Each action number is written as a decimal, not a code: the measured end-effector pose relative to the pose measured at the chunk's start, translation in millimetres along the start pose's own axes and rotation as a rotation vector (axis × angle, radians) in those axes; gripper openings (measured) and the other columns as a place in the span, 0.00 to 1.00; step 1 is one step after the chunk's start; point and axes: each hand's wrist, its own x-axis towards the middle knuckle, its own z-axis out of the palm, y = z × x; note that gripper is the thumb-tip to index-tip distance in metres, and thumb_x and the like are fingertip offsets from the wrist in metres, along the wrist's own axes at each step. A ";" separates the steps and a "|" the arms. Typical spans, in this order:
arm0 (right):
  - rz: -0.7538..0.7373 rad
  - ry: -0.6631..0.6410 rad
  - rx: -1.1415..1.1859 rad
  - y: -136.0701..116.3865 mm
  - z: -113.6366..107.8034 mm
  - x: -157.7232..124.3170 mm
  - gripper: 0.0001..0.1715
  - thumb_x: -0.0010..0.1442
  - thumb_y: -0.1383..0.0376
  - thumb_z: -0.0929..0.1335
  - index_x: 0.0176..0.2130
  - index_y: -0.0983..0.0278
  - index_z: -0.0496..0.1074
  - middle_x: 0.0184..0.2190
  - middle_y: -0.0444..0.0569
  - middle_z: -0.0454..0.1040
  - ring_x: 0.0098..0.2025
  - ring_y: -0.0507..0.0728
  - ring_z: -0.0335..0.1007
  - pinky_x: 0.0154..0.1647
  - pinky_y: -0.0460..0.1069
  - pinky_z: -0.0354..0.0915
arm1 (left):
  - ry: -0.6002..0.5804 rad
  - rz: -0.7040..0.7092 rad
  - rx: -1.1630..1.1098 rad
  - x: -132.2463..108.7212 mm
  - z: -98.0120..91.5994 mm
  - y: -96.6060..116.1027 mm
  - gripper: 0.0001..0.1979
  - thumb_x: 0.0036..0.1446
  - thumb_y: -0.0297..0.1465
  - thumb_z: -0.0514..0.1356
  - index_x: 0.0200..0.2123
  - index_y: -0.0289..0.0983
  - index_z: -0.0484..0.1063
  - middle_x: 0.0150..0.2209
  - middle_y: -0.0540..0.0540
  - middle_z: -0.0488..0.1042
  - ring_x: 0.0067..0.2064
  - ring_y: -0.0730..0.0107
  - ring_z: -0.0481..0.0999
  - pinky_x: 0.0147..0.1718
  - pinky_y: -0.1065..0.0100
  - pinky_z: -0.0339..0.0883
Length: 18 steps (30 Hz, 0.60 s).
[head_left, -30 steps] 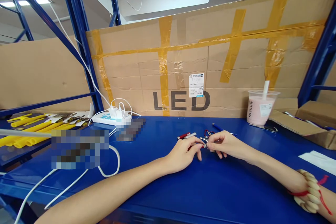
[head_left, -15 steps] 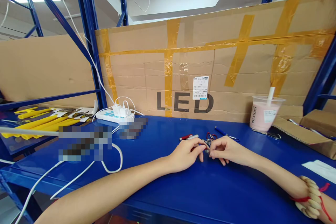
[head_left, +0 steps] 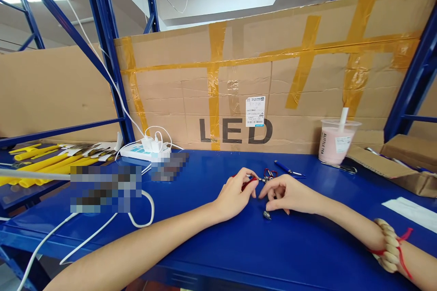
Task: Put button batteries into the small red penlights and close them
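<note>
My left hand (head_left: 234,195) rests on the blue table (head_left: 211,241), with thumb and fingers pinched on a small red pen-shaped light (head_left: 246,183). My right hand (head_left: 288,194) lies just to its right, fingers curled down onto the table, and anything inside them is hidden. A small silver piece (head_left: 266,215) lies loose on the table just below my right fingertips, not touching them. A cluster of small keychain items with red rings (head_left: 269,174) sits right behind both hands. My right wrist wears a beaded bracelet (head_left: 387,245) with a red cord.
A blue pen (head_left: 289,171) lies behind the cluster. A pink drink cup with a straw (head_left: 336,143) stands at back right, beside open cardboard boxes (head_left: 403,166). A taped cardboard sheet marked LED (head_left: 239,91) walls the back. A power strip (head_left: 146,150) and white cables (head_left: 143,218) are at left, with yellow tubes (head_left: 44,163) beyond.
My hands were together on a small silver item. They have parted: the left has gone back and pinched the red light, and a silver piece now lies on the table.
</note>
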 end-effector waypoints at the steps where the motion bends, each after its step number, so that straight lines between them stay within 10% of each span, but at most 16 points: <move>1: 0.000 -0.016 0.006 -0.3 0.5 -0.6 0.22 0.44 0.55 0.72 0.35 0.68 0.73 0.20 0.43 0.70 0.14 0.46 0.61 0.15 0.42 0.58 | -0.005 -0.001 -0.003 0.3 0.1 0.3 0.08 0.60 0.34 0.48 0.41 0.40 0.62 0.25 0.54 0.70 0.31 0.73 0.69 0.34 0.72 0.59; 18: -0.114 -0.032 -0.113 -2.1 3.5 -1.1 0.20 0.48 0.53 0.70 0.34 0.67 0.74 0.27 0.46 0.71 0.17 0.46 0.63 0.16 0.42 0.60 | -0.052 0.012 -0.065 -2.0 1.0 6.9 0.07 0.59 0.31 0.50 0.39 0.37 0.65 0.22 0.54 0.67 0.26 0.75 0.66 0.31 0.72 0.58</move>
